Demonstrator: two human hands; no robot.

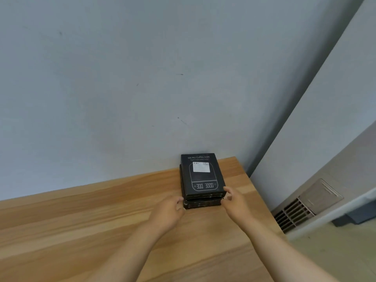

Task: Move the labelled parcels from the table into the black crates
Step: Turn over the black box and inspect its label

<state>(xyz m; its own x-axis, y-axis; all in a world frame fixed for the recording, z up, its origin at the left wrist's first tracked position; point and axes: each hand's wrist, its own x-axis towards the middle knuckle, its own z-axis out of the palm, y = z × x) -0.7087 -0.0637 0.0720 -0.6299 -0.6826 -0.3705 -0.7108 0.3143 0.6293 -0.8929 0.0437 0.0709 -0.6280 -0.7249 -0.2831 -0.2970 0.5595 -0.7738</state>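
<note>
Parcels (203, 181), black boxes printed "Coffee scale", sit stacked at the tabletop's (81, 216) far right corner against the wall; we count about four, though the lower edges blur. A white label (201, 167) tops the stack. Our left hand (169, 210) and right hand (234, 202) curl onto the stack's near corners, gripping it.

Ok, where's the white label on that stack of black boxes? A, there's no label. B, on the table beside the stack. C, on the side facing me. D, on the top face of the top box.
D: the white label sits on the upper face of the top box, above the printed digits.
</note>
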